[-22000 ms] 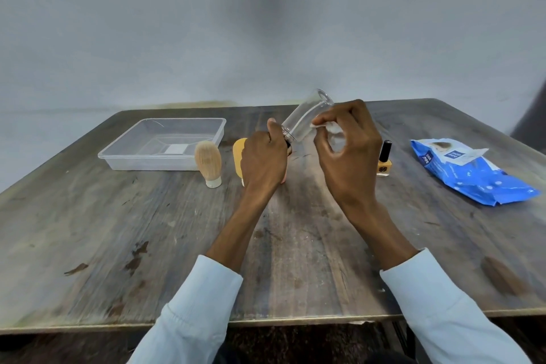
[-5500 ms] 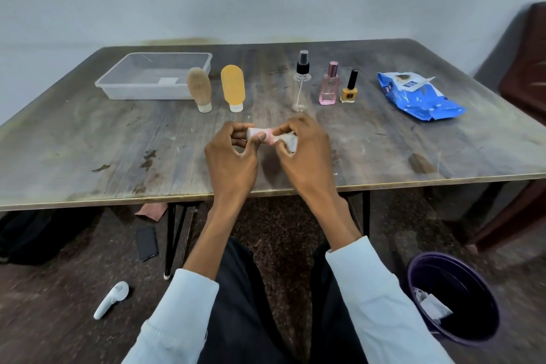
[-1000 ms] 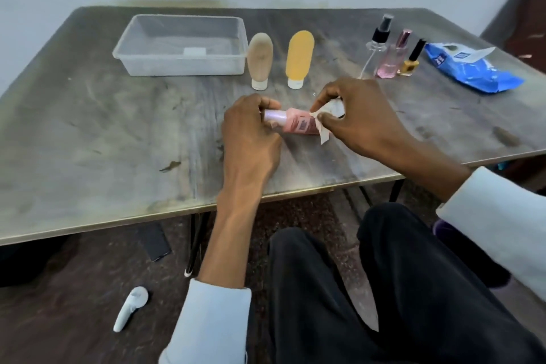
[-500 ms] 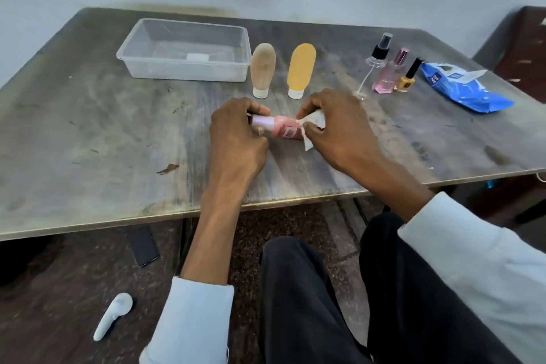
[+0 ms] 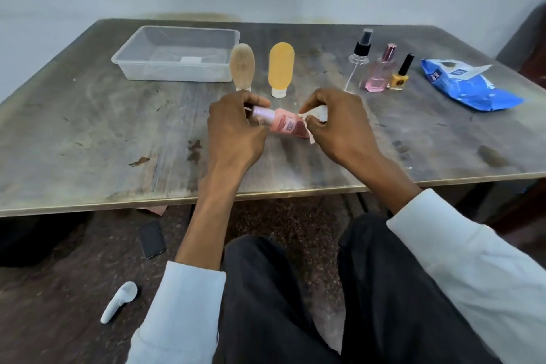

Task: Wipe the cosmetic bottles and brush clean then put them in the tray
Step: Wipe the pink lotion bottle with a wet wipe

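Note:
A pink tube (image 5: 283, 125) with a pale lilac cap lies sideways above the table. My left hand (image 5: 233, 130) grips its cap end. My right hand (image 5: 339, 124) pinches a white wipe (image 5: 317, 114) against the tube's other end. Behind them stand a tan brush (image 5: 242, 65), a yellow bottle (image 5: 281, 68), a clear spray bottle (image 5: 361, 50), a pink perfume bottle (image 5: 379, 74) and a yellow nail polish (image 5: 400, 75). The clear plastic tray (image 5: 177, 72) sits at the back left with only a white label on its floor.
A blue wipes pack (image 5: 469, 87) lies at the right of the worn table (image 5: 88, 142). Below the near edge are my dark trousers, a phone (image 5: 151, 243) and a white object (image 5: 119, 301) on the floor.
The view shifted slightly. Both hands keep hold of the tube and the wipe, and the wipe sits a little farther toward the tube's right end.

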